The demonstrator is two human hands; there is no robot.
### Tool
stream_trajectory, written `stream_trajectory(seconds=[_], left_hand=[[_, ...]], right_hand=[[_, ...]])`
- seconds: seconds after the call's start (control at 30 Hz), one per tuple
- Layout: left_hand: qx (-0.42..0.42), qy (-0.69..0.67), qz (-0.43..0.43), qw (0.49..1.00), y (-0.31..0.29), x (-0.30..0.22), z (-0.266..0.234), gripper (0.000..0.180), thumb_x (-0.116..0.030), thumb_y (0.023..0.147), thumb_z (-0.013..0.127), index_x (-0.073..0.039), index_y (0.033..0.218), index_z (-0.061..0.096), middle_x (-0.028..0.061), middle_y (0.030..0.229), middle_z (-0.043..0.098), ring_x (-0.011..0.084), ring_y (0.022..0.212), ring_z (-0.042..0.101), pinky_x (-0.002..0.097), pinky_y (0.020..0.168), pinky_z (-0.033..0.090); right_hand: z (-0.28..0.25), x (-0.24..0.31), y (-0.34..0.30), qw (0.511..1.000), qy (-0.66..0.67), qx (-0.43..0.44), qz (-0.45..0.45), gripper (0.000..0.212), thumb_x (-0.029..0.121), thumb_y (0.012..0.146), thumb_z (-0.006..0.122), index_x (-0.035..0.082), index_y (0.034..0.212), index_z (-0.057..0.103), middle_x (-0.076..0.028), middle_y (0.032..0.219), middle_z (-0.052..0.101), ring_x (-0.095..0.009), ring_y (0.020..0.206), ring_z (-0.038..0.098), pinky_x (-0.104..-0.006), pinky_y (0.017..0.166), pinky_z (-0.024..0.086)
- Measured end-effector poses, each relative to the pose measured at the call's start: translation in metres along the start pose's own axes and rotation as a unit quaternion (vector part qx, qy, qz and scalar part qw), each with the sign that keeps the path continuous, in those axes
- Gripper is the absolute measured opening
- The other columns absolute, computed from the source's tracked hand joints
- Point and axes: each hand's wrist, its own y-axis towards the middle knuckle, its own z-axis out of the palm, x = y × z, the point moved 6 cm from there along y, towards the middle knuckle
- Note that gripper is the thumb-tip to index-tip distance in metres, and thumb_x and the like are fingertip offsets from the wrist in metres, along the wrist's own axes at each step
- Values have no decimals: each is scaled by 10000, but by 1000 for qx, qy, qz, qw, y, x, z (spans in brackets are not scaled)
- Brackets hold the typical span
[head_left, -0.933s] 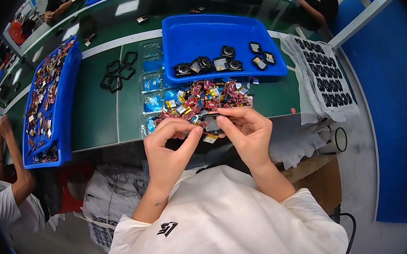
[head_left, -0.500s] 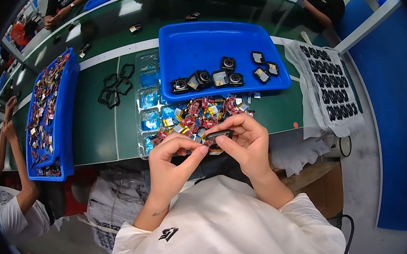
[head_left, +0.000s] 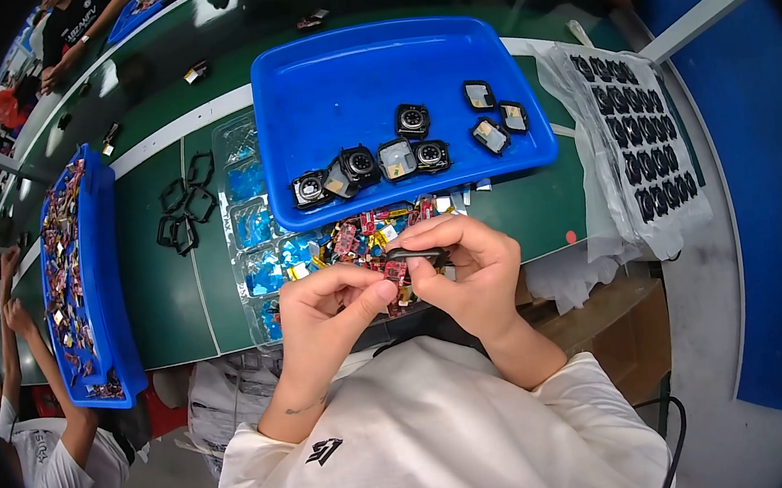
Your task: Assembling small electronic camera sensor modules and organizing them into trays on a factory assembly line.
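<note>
Between finger and thumb, my left hand (head_left: pixel 337 321) pinches a small red circuit board (head_left: pixel 396 271). A black watch case (head_left: pixel 419 253) is gripped by its edge in my right hand (head_left: pixel 472 269), right beside the board. Whether the two parts are joined is too small to make out. Just beyond my fingers lies a heap of red circuit boards (head_left: pixel 346 240) with yellow and silver parts, partly in a clear plastic tray (head_left: pixel 245 183) with blue-looking pockets. Over its far side rests a blue tray (head_left: pixel 345 77) holding several black watch cases (head_left: pixel 412 120).
A long blue bin (head_left: pixel 109 193) full of small boards stands at the left. Black frames (head_left: pixel 187 203) lie on the green table (head_left: pixel 164 306). At the right, rows of black cases (head_left: pixel 641 129) sit on white sheeting. Co-workers' arms (head_left: pixel 40 352) show at the left and beyond the bench.
The watch case has tilted in my right hand, and the red board now shows more plainly in my left fingers. The view has shifted, so the bench items appear turned and further left.
</note>
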Motion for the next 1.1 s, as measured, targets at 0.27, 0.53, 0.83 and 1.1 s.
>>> stream_trajectory(seconds=[0.27,0.53,0.83,1.1], left_hand=[[-47,-12,16,999,6,-1,-7,125,24,769,727,21,812,610,48,752,649,44,656,573,158,582,450],[-71,16,74,995,4,2,-16,205,-2,745,760,-10,802,562,-21,668,574,-17,555,426,139,473,303],[-91,105,150,979,-5,-8,-27,79,-36,777,714,-16,804,643,-23,637,586,-8,507,398,171,450,278],[-146,190,140,961,-11,-14,-51,68,-38,764,713,-15,763,649,4,661,585,39,521,424,203,466,312]], right_hand=[[8,-4,2,986,122,71,84,182,-82,754,661,-56,925,603,-127,1007,614,-146,895,626,-268,801,549],[12,13,31,959,-134,238,72,175,-11,748,714,-23,917,670,-90,877,625,-115,803,597,-222,645,495],[-67,-64,263,979,-182,-29,83,225,148,712,774,14,835,641,-68,738,655,-99,622,605,-214,558,478],[-160,-167,337,830,-465,-187,247,205,234,641,735,44,715,716,-90,701,687,-204,681,672,-316,701,512]])
